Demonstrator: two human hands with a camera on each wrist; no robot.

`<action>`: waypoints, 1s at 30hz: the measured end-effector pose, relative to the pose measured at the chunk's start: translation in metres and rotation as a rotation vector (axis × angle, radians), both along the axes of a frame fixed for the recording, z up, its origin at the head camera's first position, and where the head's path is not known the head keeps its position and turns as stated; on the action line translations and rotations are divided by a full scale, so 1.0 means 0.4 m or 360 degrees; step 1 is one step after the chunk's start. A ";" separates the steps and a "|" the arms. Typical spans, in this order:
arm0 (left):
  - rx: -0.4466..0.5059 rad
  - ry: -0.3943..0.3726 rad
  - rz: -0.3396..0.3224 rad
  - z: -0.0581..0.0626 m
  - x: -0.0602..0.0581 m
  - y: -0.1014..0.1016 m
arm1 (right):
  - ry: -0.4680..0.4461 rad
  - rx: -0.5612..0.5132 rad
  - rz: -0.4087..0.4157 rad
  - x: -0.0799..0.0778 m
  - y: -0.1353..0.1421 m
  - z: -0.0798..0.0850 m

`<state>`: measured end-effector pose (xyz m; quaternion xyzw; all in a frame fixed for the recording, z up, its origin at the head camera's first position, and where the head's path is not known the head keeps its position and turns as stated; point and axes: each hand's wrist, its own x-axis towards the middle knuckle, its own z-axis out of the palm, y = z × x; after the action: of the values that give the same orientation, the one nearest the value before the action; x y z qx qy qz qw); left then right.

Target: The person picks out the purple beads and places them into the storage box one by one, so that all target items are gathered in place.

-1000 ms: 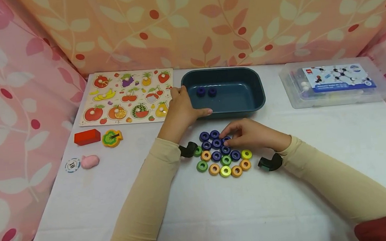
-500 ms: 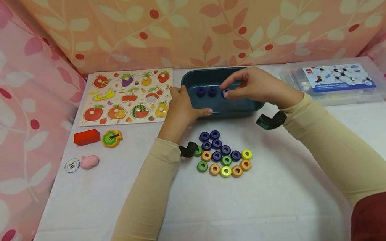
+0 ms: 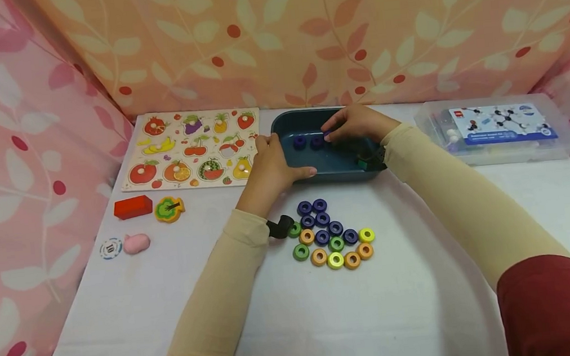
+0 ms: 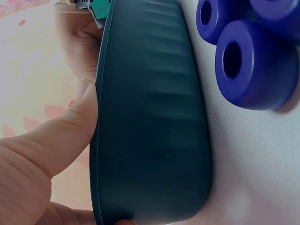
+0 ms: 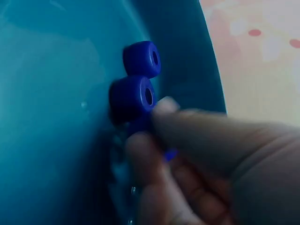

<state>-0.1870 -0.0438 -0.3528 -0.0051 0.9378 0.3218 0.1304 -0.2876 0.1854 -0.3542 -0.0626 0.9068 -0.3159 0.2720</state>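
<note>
A dark teal tub (image 3: 324, 163) stands at the back middle of the table. My left hand (image 3: 270, 171) holds its left front corner, the thumb on the front rim and fingers around the left end. Inside, two purple ring beads (image 5: 133, 98) sit side by side against the far wall. My right hand (image 3: 361, 121) reaches into the tub and pinches a third purple ring bead (image 5: 140, 123) between thumb and finger, right beside those two. Fingers partly hide it. In front of the tub lies a cluster of purple ring beads (image 3: 322, 219), with green, orange and yellow ones toward me.
A wooden fruit puzzle board (image 3: 191, 152) lies left of the tub. Nearer are a red block (image 3: 133, 207), a tree-shaped piece (image 3: 168, 209), a pink pig figure (image 3: 136, 243) and a round chip (image 3: 111, 248). A clear plastic case (image 3: 496, 151) lies at the right.
My right hand took a purple ring bead from the cluster, carried it up into the tub and moved it left beside the other two. The left hand stays on the tub.
</note>
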 end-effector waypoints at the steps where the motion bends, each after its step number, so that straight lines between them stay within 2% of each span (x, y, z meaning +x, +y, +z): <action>1: -0.0004 0.0000 0.0001 0.000 0.000 0.001 | 0.0012 0.0044 0.0034 0.001 0.000 -0.002; 3: -0.0017 0.0006 -0.0002 -0.001 -0.001 0.003 | 0.0019 0.0119 0.0083 -0.001 0.002 -0.006; 6: -0.0027 0.0010 -0.0010 0.000 0.000 0.004 | -0.0005 0.0134 0.0114 0.001 0.006 -0.008; 9: -0.0033 0.0011 -0.0021 0.000 0.000 0.004 | -0.0025 0.0080 0.0054 0.011 0.012 0.008; 13: -0.0013 0.0013 -0.0016 0.002 0.001 0.001 | 0.0020 -0.0079 -0.0054 0.050 0.019 0.063; 18: -0.0008 0.0015 -0.0015 0.003 -0.001 -0.002 | 0.0148 -0.0263 -0.0073 0.149 0.022 0.126; 21: -0.0012 0.0024 -0.0022 0.003 -0.003 -0.002 | 0.0186 -0.0298 -0.0058 0.224 0.018 0.131; 24: -0.0003 0.0020 -0.0019 0.002 -0.005 -0.002 | 0.0157 -0.0290 -0.0014 0.302 0.016 0.106; 30: 0.0014 0.0007 -0.0012 0.000 -0.005 -0.002 | 0.0107 -0.0166 0.0220 0.435 0.016 -0.003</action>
<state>-0.1890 -0.0445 -0.3529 -0.0003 0.9367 0.3253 0.1296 -0.1137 0.1918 -0.3554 -0.1495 0.8913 -0.3409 0.2590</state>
